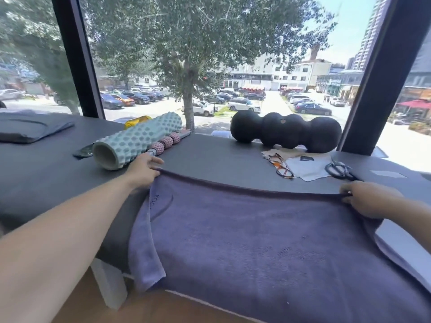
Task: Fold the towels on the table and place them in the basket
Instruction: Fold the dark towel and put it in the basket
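purple towel (256,241) lies spread on the dark table (210,159), its near part hanging over the edge. left hand (142,171) pinches the towel's far left corner, just beside the foam roller (135,141). right hand (366,199) grips the far right corner, near the scissors (339,170).

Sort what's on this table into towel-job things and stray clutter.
Job:
purple towel, far corners pinched by the left hand and right hand
folded dark towel, far left

Clutter:
foam roller
massage stick
black peanut roller
glasses
scissors
cloth

No basket in view.
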The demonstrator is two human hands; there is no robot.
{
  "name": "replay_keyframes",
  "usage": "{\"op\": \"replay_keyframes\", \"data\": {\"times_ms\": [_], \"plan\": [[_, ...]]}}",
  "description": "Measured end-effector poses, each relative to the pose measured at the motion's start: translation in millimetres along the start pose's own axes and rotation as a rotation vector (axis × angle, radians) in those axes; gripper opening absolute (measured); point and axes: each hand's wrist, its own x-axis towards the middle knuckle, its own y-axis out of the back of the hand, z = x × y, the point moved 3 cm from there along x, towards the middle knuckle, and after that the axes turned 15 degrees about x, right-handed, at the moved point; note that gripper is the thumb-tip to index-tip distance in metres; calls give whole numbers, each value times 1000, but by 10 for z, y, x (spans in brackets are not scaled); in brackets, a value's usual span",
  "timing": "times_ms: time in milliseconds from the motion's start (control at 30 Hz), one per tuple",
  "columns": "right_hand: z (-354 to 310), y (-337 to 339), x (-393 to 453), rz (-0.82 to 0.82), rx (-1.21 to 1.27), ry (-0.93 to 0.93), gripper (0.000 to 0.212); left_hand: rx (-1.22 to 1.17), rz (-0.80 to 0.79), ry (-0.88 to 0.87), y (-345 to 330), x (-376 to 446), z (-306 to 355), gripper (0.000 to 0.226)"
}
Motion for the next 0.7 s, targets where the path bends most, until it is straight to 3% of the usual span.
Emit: {"op": "replay_keyframes", "data": {"times_ms": [133,233,333,400,467,600,700], "plan": [[0,31,31,54,-188,-42,21,-3,14,54,-49,277,90,35],[-182,-50,-25,63,-359,-32,41,395,155,77,-50,284,147,53],[-747,-134,-117,113,-180,183,60,511,241,-61,-119,17,419,48],[-1298,-234,-208,8,134,362,54,531,99,-200,-241,-275,630,38],[-1867,-371,-317,-124,319,511,50,660,-100,-259,-399,-649,732,42],[-2608,-731,-446,-259,434,620,63,859,-295,-284,-373,-1177,577,69],[-2733,-955,-457,-291,343,601,71,1021,-426,-263,-20,-1283,240,83]]}}
